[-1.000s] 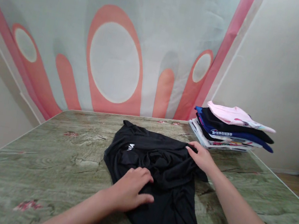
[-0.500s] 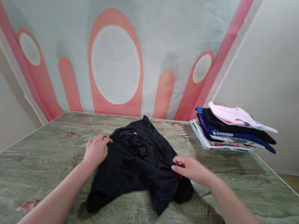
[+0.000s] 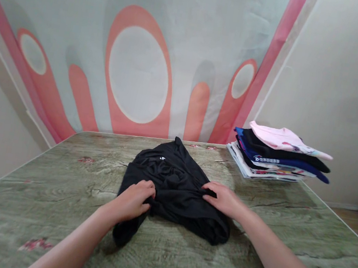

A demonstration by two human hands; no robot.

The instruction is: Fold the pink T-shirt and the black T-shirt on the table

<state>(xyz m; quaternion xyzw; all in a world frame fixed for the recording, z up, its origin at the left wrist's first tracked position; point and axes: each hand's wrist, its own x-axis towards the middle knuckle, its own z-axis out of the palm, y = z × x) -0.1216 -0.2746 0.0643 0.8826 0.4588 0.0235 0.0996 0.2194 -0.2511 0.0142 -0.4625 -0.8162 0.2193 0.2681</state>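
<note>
A crumpled black garment with a small white logo lies bunched on the table in front of me. Its exact kind is hard to make out in the folds. My left hand grips the cloth near its lower left, fingers curled into the fabric. On the right side, my right hand pinches a fold between thumb and fingers. A tube-like opening hangs toward me at the lower right, and another end of the cloth pokes out below my left hand.
A stack of folded clothes, pink on top with black, blue and white below, stands at the table's back right. The wood-patterned table meets a wall hanging with orange shapes at its far edge.
My left hand has moved right and toward me, from the garment's left edge onto its lower part. The near cloth has been gathered up, and the white logo shows more fully.
</note>
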